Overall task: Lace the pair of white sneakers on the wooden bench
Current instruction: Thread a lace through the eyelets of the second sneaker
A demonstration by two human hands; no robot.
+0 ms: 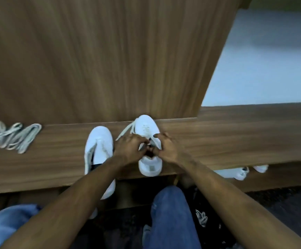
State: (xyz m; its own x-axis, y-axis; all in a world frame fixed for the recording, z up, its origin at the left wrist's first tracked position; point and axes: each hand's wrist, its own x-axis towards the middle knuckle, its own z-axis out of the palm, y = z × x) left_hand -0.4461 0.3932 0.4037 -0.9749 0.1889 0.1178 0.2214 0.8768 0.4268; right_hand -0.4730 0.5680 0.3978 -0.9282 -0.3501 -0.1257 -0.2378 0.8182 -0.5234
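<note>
While both forearms reach forward over blue-jeaned knees (171, 212), work is at the near edge of the long brown wooden bench (236, 137). Left hand (128, 150) and right hand (169, 148) meet over the eyelet rows of the right-hand white low-top sneaker (147, 128). Fingers of both are curled in tight, apparently pinching the flat white lace (126, 131) at mid-throat; blur hides exactly which eyelet.

Judgement: mid-lacing on this shoe. To do it well, keep the lace flat, feed the tip cleanly through, pull both sides even before crossing again.

This sneaker's heel slightly overhangs the near edge, toe toward the bench's back edge and the wood-grain panel (110, 60); long axis runs near-to-far, barely tilted. A loose lace end trails off toward the toe's left side.

Just beside it on the left, the second white sneaker (99, 141) lies parallel, heel well over the near edge, partly under the left forearm; it looks unlaced.

Far left on the bench: bundle of spare whitish laces (15, 137). More white shoes (239, 173) sit below the bench at right.
</note>
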